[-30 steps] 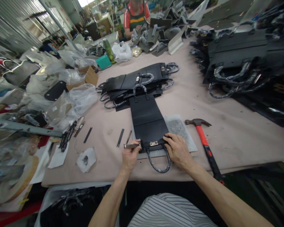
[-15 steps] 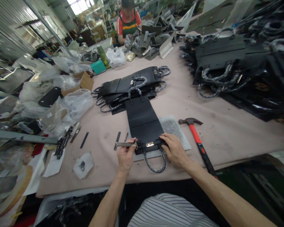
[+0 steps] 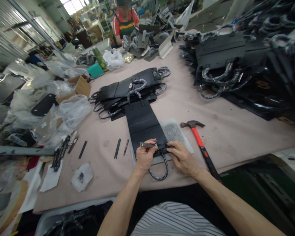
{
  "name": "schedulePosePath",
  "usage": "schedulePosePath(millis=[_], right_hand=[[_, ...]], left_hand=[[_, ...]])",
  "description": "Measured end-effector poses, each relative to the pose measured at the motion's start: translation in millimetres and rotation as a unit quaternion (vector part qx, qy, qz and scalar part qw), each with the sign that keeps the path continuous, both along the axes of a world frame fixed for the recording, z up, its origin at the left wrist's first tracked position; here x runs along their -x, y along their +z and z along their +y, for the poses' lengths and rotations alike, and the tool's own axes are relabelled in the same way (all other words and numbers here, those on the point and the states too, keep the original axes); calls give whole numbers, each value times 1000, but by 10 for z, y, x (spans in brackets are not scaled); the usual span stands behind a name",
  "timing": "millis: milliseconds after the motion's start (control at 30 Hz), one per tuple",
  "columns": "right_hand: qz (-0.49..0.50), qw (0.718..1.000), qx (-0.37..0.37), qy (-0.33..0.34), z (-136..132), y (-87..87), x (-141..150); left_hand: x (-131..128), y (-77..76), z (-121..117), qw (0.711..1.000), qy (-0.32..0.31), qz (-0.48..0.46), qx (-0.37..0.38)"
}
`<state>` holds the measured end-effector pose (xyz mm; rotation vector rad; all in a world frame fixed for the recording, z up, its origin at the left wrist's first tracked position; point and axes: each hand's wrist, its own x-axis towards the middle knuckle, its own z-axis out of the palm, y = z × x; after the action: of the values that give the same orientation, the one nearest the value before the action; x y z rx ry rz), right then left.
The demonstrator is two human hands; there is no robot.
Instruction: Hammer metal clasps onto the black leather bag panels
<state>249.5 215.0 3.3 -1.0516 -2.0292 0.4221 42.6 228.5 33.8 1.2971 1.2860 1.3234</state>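
Note:
A black handbag body lies flat before me, its plastic-wrapped handle looping toward the table's front edge. My left hand is closed around a short flat metal bar tool, held over the bag's near end; its exact kind is unclear. At the right side of that same end, the fingers of my right hand pinch a dark strap on the bag. My hands mostly hide the bag's metal clasp. Under the bag is a pale board.
A claw hammer lies right of the bag. Two thin dark tools rest to the left. Stacked black bags lie behind, with a larger pile at right. Across the table is a person.
My left hand has moved right with the metal tool, from the bag's left edge to over its near end. The right hand stays at the right side. The view has shifted slightly.

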Motion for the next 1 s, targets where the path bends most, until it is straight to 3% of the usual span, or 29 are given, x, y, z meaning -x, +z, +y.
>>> schedulePosePath(millis=[467, 1000], right_hand=[[-72, 997, 16, 31, -24, -71, -98], [-81, 992, 89, 38, 48, 63, -48]], left_hand=[[-39, -38, -60, 1000, -17, 19, 8], [-35, -58, -35, 999, -25, 32, 1]])
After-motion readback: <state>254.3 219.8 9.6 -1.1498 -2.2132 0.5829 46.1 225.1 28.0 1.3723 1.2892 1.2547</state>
